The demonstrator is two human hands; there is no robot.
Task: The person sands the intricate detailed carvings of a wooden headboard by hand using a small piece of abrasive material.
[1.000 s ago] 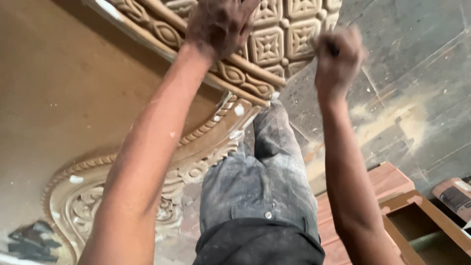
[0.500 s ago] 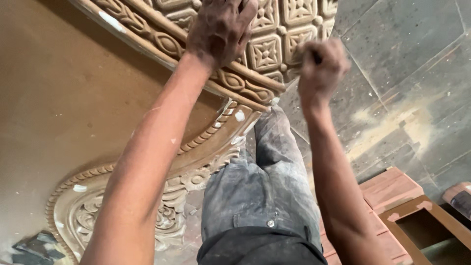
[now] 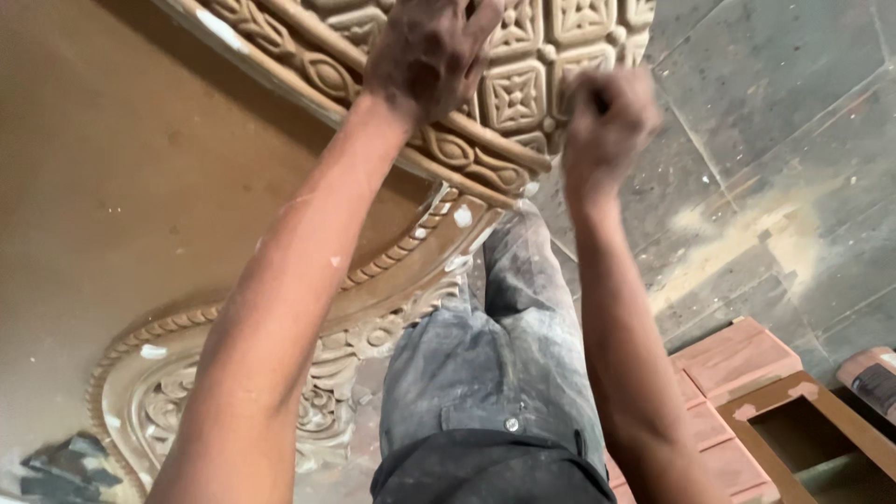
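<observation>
The left hand (image 3: pixel 431 56) is lying open, pressing on the carved wooden panel (image 3: pixel 523 93) beneath it; the right hand (image 3: pixel 607 121), blurred, is clenching closed just beside, its contents unclear

Below me my dusty grey trousers (image 3: pixel 495 364) run down to a black waistband (image 3: pixel 485 476). The floor is grey stone slabs (image 3: pixel 784 103), with a pale drift of sawdust (image 3: pixel 747 243) lying across them. At lower right sit reddish wooden blocks (image 3: pixel 737 359), and just beside them an open wooden frame (image 3: pixel 803 420). A dark scrap of rubbish (image 3: pixel 61 467) lies at lower left.
</observation>
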